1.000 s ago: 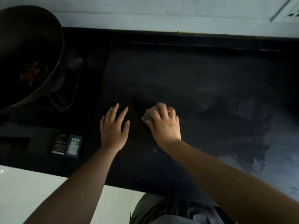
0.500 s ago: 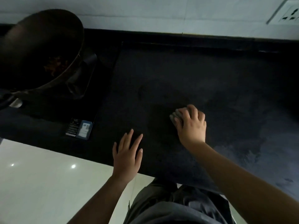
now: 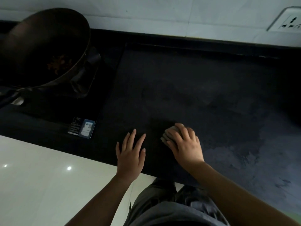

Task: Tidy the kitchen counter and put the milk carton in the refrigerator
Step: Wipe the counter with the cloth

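Head view: found wok on stove, far left; left hand flat, fingers spread, at counter edge; right hand curled over cloth, pressing it down. Saw no milk carton. Judged streaks likely if wiped unevenly; wok bumped if swept too far left.

Dim light; white wall (socket right), glossy floor.

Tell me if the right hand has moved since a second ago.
Yes. The right hand, gripping the cloth, came nearer the front counter edge, judged against the stove sticker.
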Tool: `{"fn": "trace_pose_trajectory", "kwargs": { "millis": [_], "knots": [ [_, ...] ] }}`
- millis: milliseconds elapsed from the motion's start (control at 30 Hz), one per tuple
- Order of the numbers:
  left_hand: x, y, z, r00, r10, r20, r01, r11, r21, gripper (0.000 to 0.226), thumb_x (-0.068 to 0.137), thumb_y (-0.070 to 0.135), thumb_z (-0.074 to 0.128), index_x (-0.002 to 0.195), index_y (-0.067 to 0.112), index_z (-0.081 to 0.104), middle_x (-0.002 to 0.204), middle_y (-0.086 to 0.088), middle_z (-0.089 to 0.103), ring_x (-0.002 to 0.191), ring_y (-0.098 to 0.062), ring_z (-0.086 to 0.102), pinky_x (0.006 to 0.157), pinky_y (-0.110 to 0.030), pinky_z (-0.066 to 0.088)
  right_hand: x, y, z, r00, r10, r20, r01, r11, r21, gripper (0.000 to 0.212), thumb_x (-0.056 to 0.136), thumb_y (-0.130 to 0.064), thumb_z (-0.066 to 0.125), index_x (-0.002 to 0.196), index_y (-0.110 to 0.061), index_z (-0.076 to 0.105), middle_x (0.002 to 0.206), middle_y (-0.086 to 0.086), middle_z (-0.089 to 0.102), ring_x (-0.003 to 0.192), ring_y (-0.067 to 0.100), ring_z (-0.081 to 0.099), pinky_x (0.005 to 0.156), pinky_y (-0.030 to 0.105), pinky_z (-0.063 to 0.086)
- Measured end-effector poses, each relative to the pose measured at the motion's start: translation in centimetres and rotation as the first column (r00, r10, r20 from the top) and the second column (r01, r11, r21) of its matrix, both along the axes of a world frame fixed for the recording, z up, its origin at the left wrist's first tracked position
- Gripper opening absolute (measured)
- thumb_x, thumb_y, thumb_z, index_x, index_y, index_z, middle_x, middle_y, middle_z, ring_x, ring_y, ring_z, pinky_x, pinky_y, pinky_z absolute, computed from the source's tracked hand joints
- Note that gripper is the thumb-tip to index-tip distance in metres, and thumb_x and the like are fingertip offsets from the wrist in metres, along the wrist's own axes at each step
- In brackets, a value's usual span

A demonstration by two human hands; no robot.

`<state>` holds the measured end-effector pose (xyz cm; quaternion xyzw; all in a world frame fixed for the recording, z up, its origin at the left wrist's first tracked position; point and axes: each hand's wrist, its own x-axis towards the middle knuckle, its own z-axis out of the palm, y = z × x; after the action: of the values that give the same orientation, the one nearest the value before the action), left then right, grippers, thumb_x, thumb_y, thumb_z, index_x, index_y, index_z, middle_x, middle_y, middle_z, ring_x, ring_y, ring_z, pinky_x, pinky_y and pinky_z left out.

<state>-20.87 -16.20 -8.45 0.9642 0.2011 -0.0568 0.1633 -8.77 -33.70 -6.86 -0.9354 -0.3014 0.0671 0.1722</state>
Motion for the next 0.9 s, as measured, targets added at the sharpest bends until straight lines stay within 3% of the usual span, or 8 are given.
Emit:
{"fn": "trace_pose_trajectory", "kwargs": {
  "millis": [233,400,500,667,767,900],
  "knots": [
    [0.2,-0.2,0.1,1.000,0.004,-0.011,-0.004,1.000,0.002,0.048,0.093,0.041,0.028,0.140,0.035,0.032,0.154,-0.003,0.027,0.142,-0.023,0.019,0.109,-0.058,0.016,1.2,2.5,0.5,0.976,-0.205,-0.075,0.204,0.979,-0.021,0.034,0.093,-0.035,0.046,0.125,-0.024,0.049,0.141,0.008,0.037,0.121,0.034,0.035,0.089,0.050,0.041],
    [0.5,-0.3,0.5,1.000,0.011,-0.020,-0.011,1.000,-0.006,0.050,0.090,0.043,0.026,0.139,0.033,0.035,0.154,-0.003,0.026,0.143,-0.024,0.018,0.109,-0.059,0.016,0.9,0.6,0.6,0.999,0.026,-0.044,-0.027,0.999,-0.024,0.038,0.090,-0.040,0.044,0.124,-0.025,0.047,0.137,0.008,0.043,0.118,0.034,0.042,0.086,0.048,0.046],
    [1.1,-1.1,1.0,0.998,0.045,-0.047,-0.046,0.999,-0.019,0.054,0.089,0.049,0.024,0.139,0.033,0.034,0.155,-0.004,0.022,0.144,-0.027,0.015,0.110,-0.059,0.013,0.5,-3.0,0.7,0.997,0.052,-0.052,-0.053,0.998,-0.019,0.042,0.088,-0.045,0.038,0.123,-0.024,0.048,0.136,0.008,0.046,0.116,0.034,0.046,0.087,0.048,0.048],
    [3.3,-3.6,2.1,0.981,0.167,-0.100,-0.174,0.983,-0.066,0.052,0.093,0.042,0.039,0.142,0.027,0.031,0.155,-0.009,0.019,0.143,-0.029,0.013,0.113,-0.056,0.015,3.6,-9.9,0.3,0.962,-0.271,0.010,0.271,0.962,0.030,0.036,0.090,-0.039,0.047,0.120,-0.020,0.055,0.132,0.011,0.047,0.109,0.038,0.044,0.084,0.049,0.047],
    [4.4,-5.8,2.5,0.995,0.085,-0.055,-0.089,0.994,-0.068,0.052,0.093,0.042,0.038,0.141,0.023,0.034,0.152,-0.009,0.026,0.141,-0.027,0.021,0.111,-0.057,0.021,5.6,-11.2,0.8,0.907,-0.420,-0.036,0.420,0.908,-0.001,0.037,0.091,-0.035,0.051,0.124,-0.020,0.051,0.138,0.009,0.039,0.115,0.037,0.037,0.086,0.049,0.043],
    [5.5,-11.2,3.6,0.994,-0.108,-0.002,0.107,0.985,-0.136,0.058,0.088,0.049,0.028,0.140,0.024,0.036,0.150,-0.004,0.031,0.138,-0.023,0.027,0.109,-0.055,0.026,4.3,-12.4,1.2,0.958,-0.286,-0.032,0.286,0.958,-0.012,0.035,0.089,-0.036,0.052,0.119,-0.019,0.052,0.134,0.012,0.043,0.111,0.039,0.041,0.080,0.050,0.045]
  ]
}}
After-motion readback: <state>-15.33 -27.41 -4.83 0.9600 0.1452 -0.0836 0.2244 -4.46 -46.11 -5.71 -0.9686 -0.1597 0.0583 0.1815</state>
